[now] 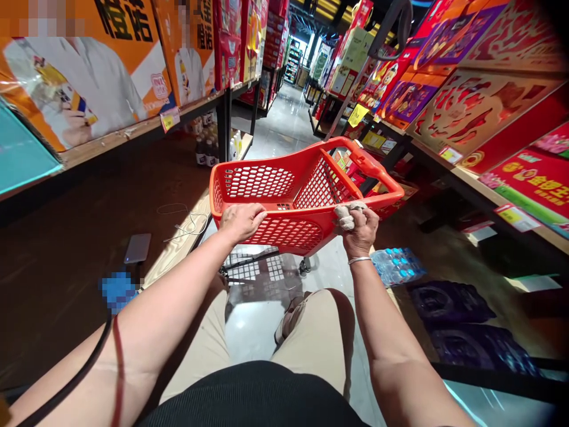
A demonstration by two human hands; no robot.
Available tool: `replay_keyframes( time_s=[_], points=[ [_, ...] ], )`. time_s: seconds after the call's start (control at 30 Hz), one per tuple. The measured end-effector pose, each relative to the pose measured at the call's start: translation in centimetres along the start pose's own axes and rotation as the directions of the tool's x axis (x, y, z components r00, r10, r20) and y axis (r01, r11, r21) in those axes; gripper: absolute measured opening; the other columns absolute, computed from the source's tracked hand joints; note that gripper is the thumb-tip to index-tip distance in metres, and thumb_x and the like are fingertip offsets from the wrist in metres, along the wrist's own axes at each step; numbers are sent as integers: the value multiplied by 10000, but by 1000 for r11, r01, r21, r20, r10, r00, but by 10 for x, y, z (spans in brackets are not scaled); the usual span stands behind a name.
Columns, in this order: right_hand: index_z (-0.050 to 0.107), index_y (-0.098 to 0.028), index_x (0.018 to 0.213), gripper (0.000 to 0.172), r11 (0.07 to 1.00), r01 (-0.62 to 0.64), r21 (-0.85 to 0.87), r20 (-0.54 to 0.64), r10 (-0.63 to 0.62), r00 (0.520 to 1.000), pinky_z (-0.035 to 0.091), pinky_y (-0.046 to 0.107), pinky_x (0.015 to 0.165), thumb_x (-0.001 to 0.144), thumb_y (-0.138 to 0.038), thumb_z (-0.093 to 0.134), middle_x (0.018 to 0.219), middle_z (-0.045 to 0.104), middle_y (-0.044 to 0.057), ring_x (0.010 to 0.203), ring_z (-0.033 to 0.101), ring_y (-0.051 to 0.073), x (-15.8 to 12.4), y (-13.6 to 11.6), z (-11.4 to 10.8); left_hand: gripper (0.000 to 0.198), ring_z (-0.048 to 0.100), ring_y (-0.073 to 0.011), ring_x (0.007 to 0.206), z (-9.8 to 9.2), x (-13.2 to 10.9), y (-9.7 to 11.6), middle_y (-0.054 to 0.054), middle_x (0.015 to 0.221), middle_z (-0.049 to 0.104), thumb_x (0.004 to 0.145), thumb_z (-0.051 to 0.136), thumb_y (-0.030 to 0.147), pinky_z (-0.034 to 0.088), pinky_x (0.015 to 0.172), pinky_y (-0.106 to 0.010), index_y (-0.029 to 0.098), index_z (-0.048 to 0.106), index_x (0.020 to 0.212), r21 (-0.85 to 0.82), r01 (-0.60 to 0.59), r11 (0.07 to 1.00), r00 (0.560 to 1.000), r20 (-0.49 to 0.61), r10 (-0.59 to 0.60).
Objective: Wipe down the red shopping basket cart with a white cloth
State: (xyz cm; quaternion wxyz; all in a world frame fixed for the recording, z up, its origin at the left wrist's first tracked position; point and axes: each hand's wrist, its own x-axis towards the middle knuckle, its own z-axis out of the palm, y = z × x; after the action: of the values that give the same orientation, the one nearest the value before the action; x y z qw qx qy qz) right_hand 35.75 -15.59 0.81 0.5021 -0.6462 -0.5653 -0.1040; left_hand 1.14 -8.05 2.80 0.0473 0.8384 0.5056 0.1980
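As RH [359,237] holds 1 cloth [345,217], LH's [242,221] @1 cart [306,214].

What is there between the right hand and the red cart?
In the head view, a bunched, light cloth lies between the right hand and the red cart.

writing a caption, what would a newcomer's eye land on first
The bright red shopping cart stands out in the centre, the left hand on its near rim and the right hand holding a pale cloth there. Next come big orange boxes at upper left and gold-patterned boxes at upper right.
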Motion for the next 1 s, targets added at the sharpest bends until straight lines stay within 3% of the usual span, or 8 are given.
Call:
replay_keyframes(
  time_s=[0.1, 0.27, 0.37, 0.5, 0.57, 0.7, 0.87, 1.0],
  points=[
    [664, -207, 1071, 357, 997, 19, -81, -54, -23, 998, 474, 474, 1024, 739, -332, 705, 1195, 508, 96, 1149, 535, 266, -15, 8, 17, 369, 691, -253, 1007, 1, 1, 1, -18, 1059, 770, 1002, 408, 505, 427, 753, -346, 290, 703, 1058, -1, 11, 1000, 1000, 1, -11],
    [637, -200, 1047, 356, 995, -43, -85, 143, 55, 988, 524, 435, 932, 737, -350, 726, 1052, 535, 77, 999, 559, 237, -61, -4, 56, 400, 695, -256, 983, -1, 3, 1, -19, 1033, 773, 989, 406, 545, 420, 737, -343, 298, 711, 1060, -9, 44, 999, 999, 18, -43],
    [645, -201, 1044, 333, 999, 17, -48, 164, -9, 986, 528, 427, 932, 756, -340, 735, 1043, 553, 81, 1014, 568, 242, -64, -14, 54, 409, 695, -262, 983, 0, 3, -3, -25, 1039, 772, 990, 406, 548, 426, 761, -353, 293, 718, 1058, -19, 48, 999, 999, 7, -48],
    [668, -233, 1143, 323, 983, 185, -3, 81, -184, 980, 480, 434, 1051, 828, -295, 693, 1248, 538, 98, 1185, 537, 248, -45, -29, 51, 391, 691, -256, 1010, 3, 2, -6, -24, 1054, 771, 997, 414, 523, 428, 809, -361, 281, 720, 1028, -20, 21, 1000, 999, -31, -22],
    [690, -247, 1146, 303, 967, 254, -25, 142, -248, 958, 491, 423, 1022, 846, -286, 677, 1270, 551, 86, 1158, 540, 245, -40, -30, 56, 389, 693, -253, 1008, 3, 2, -6, -19, 1051, 774, 1000, 413, 522, 429, 807, -363, 284, 720, 1019, -7, 16, 1000, 999, -38, -16],
    [720, -227, 1051, 227, 968, 190, -164, 257, -144, 956, 508, 397, 917, 835, -276, 673, 1116, 586, 80, 998, 543, 227, -49, -11, 55, 396, 699, -258, 1001, 2, 3, -7, -10, 1074, 777, 1005, 405, 536, 429, 776, -368, 304, 720, 1063, 4, 14, 1000, 1000, -21, -14],
    [683, -197, 1079, 330, 977, 18, -215, 124, 9, 992, 500, 413, 943, 769, -308, 709, 1109, 522, 77, 998, 531, 221, -56, 16, 34, 390, 706, -261, 975, 3, 3, -7, -16, 1023, 783, 1005, 418, 539, 405, 730, -368, 298, 722, 1039, 1, 12, 1000, 999, -36, -12],
    [624, -175, 1163, 429, 995, -70, -69, -104, 63, 993, 463, 410, 1057, 744, -234, 692, 1234, 436, 106, 1156, 522, 234, -50, 9, 48, 348, 706, -253, 967, 6, 1, -6, -15, 1002, 780, 1005, 445, 489, 396, 737, -373, 271, 714, 975, 2, -10, 1000, 996, -88, 10]
  ],
)
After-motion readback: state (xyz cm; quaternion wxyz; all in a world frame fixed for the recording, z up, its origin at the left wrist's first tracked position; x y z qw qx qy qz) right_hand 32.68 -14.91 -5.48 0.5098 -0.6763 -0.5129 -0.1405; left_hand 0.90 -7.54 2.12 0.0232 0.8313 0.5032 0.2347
